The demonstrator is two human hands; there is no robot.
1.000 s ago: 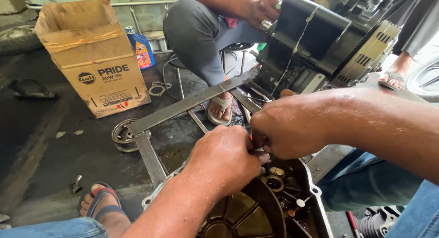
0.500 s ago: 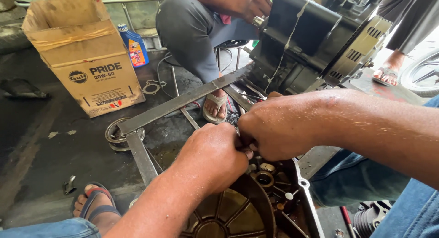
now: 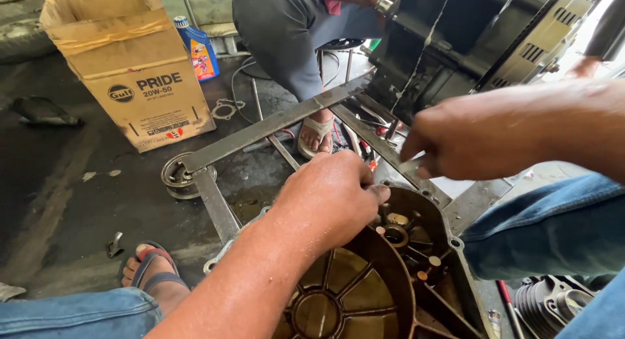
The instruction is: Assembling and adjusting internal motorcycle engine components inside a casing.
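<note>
A dark, oily engine case (image 3: 397, 293) with ribs and a bearing seat lies open in front of me. My left hand (image 3: 332, 199) rests on its upper rim, fingers curled down over the edge and thumb pressed near the bearing seat (image 3: 395, 235). My right hand (image 3: 469, 140) hovers a little above and to the right of the case, over a flat steel frame bar (image 3: 260, 132). Its fingers are pinched together, and I cannot see whether anything is between them.
Another person (image 3: 293, 33) in grey trousers sits beyond the frame beside a black machine housing (image 3: 469, 46). On the floor at left are a cardboard box (image 3: 130, 72), a blue oil bottle (image 3: 198, 49) and a pulley wheel (image 3: 179, 176). My sandalled foot (image 3: 150, 274) is at lower left.
My right hand has lifted off the case and moved right, away from my left hand. My left hand stays on the case rim. The view has shifted closer.
</note>
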